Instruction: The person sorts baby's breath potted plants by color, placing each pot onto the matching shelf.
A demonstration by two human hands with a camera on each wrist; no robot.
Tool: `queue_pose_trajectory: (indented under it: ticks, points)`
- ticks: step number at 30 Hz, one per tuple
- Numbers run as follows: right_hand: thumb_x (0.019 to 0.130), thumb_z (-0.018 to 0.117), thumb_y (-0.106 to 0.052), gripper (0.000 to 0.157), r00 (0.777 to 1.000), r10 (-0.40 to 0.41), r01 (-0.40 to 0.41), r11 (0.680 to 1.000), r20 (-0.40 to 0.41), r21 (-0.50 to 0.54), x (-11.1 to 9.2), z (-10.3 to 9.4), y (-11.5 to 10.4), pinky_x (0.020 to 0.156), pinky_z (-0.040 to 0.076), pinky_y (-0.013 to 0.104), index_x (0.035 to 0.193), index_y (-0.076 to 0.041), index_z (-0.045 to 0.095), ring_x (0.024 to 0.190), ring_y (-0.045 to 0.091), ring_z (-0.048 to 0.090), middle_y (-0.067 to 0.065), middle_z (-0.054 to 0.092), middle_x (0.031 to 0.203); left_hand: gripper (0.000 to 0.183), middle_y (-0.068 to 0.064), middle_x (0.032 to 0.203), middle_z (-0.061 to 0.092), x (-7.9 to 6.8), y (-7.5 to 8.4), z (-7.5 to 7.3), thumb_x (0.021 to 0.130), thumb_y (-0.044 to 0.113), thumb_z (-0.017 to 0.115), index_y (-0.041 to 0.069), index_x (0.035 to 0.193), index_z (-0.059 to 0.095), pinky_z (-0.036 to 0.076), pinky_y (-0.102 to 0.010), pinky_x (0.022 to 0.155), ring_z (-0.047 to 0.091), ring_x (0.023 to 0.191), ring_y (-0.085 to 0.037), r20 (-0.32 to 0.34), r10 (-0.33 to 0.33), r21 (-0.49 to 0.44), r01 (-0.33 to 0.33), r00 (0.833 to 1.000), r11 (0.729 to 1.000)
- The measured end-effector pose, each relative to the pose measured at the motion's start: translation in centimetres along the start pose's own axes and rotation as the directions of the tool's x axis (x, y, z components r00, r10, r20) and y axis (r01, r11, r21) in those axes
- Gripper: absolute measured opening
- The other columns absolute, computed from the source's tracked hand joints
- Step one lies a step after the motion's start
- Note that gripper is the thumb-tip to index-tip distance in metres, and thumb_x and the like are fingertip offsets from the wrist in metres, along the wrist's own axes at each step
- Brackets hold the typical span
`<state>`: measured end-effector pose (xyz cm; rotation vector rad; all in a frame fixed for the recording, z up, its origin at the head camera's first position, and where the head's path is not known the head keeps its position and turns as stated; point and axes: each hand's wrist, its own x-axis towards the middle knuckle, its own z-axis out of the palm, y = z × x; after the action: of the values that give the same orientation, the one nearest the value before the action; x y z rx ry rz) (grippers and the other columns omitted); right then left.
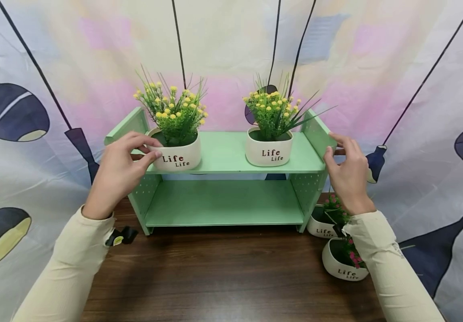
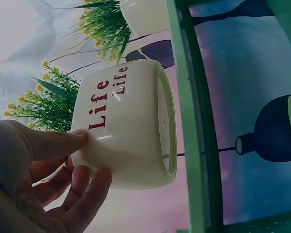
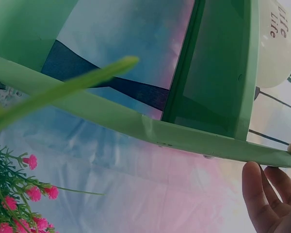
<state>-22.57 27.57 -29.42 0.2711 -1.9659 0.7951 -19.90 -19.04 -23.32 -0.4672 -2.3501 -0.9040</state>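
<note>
My left hand (image 1: 123, 158) pinches the rim and wall of a white pot (image 1: 180, 156) marked "Life", with yellow-flowered greenery (image 1: 172, 109), at the left of the green shelf's (image 1: 223, 152) top board. In the left wrist view the pot's (image 2: 121, 131) underside shows, and it looks raised off the board. My right hand (image 1: 349, 172) holds the front edge of the shelf's right side panel (image 1: 321, 134), thumb on one face and fingers on the other. A matching pot (image 1: 269, 150) with yellow flowers stands at the right of the top board.
Two white pots with pink flowers, one nearer (image 1: 344, 266) and one farther (image 1: 320, 223), stand on the dark wood table (image 1: 223, 273) right of the shelf, partly behind my right arm. The lower board (image 1: 223, 201) spans both side panels. A patterned curtain (image 1: 223, 53) hangs behind.
</note>
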Motion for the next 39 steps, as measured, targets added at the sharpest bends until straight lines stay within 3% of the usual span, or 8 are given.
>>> queue_pose_trajectory:
  ticks: [5,8,39]
  points:
    - [0.104,0.059,-0.003,0.034,1.0,0.007,-0.007,1.0,-0.001,0.001,0.0,-0.1,0.0,0.067,0.038,0.006,0.137,0.0,0.067,0.096,0.042,0.069,0.028,0.066,0.118,0.015,-0.012,0.118,0.068,0.4,-0.4,0.5,0.103,0.01,0.069,0.003,0.114,0.076,0.056,-0.048,0.089,0.061,0.104,-0.024,0.015,-0.012,-0.007,0.012,1.0,1.0]
    - [0.104,0.059,-0.003,0.034,1.0,0.005,-0.005,1.0,0.003,0.003,0.0,0.0,0.0,0.067,0.037,0.006,0.137,-0.001,0.067,0.096,0.042,0.069,0.028,0.066,0.118,0.016,-0.013,0.119,0.068,0.6,-0.7,0.7,0.103,0.01,0.069,0.003,0.116,0.076,0.057,-0.052,0.09,0.062,0.106,-0.027,0.019,-0.018,-0.021,0.018,1.0,1.0]
    - [0.104,0.059,-0.004,0.034,1.0,-0.006,0.006,1.0,-0.01,-0.009,-0.2,0.2,0.0,0.067,0.037,0.005,0.138,0.001,0.066,0.096,0.042,0.069,0.029,0.065,0.119,0.02,-0.013,0.125,0.067,1.6,-2.6,2.7,0.105,0.013,0.067,0.007,0.123,0.075,0.057,-0.054,0.095,0.063,0.111,-0.03,-0.066,-0.074,-0.078,0.069,0.995,0.995]
